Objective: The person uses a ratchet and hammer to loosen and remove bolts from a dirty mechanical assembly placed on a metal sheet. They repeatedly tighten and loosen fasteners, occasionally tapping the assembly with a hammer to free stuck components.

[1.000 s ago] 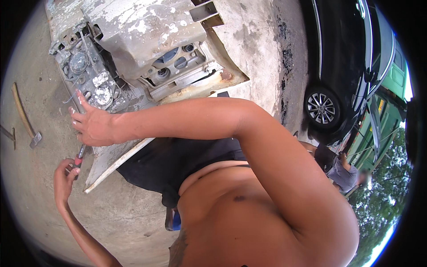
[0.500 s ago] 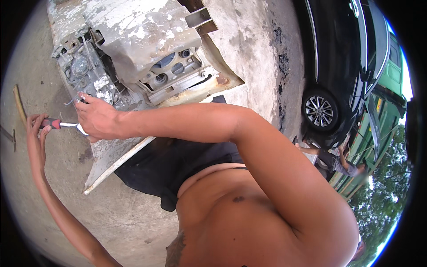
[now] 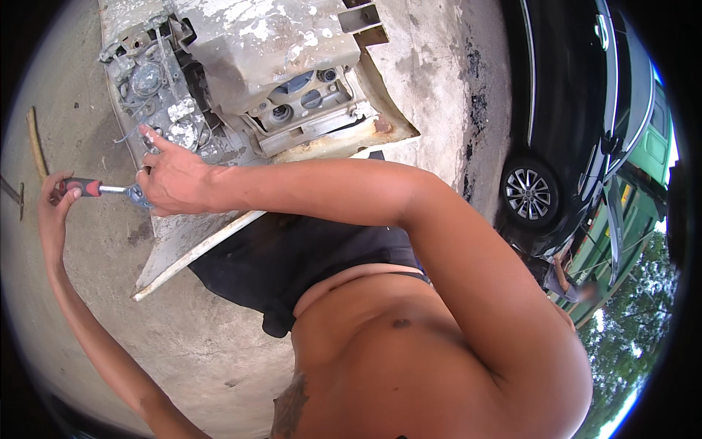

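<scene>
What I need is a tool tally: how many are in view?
3: a red-handled tool in the left hand, a wooden-handled tool on the floor near that hand, and a T-shaped tool at far left. Others may be hidden.

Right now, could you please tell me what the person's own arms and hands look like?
The left arm and right arm are both bare, without sleeves, and no clear markings show along either forearm. The right arm looks broader in this view. The left hand and right hand are ungloved, and no watch or bracelet shows at either wrist.
</scene>
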Tool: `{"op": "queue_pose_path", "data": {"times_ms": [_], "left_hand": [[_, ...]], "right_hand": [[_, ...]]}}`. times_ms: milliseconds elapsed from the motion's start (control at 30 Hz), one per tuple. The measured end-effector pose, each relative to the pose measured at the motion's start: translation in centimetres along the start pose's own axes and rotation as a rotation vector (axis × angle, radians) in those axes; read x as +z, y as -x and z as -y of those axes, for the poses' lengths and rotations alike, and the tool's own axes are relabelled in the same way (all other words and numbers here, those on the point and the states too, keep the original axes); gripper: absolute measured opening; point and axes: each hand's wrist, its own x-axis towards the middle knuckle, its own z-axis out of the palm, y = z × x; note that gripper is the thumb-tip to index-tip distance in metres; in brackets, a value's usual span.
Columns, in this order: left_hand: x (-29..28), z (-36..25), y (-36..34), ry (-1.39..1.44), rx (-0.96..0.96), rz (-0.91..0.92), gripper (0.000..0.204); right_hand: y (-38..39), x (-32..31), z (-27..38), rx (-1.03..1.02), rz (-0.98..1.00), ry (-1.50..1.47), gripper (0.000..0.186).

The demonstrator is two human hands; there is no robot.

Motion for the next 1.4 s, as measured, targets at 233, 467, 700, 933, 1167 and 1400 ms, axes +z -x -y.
{"op": "queue_pose_path", "data": {"times_ms": [233,467,700,933,1167,1400], "left_hand": [[-1.5,-2.0,6.8,0.104,-0.491,0.45,0.035],[0.3,3.7,9.9,0.319,-0.357,0.375,0.039],[1.1,-4.0,-3.3,0.088,-0.167,-0.117,0.045],[5.7,4.2,10.6,1.166,-0.19,-0.241,0.052],[12.2,1.0,6.4,0.848,0.089,0.422,0.057],[16.6,-0.9,2.8,0.698,0.302,0.336,0.041]], "right_hand": [[-0.1,2.2,0.1,0.001,-0.352,-0.083,0.029],[0.0,-0.4,-0.1,-0.061,-0.162,-0.079,0.026],[-1.4,-0.2,-0.1,0.029,-0.093,-0.131,0.047],[-1.5,-1.0,0.5,-0.032,-0.1,-0.118,0.04],[-1.9,-2.9,0.4,-0.054,0.071,-0.073,0.048],[-3.2,-4.8,-1.0,-0.09,0.312,-0.061,0.034]]}}
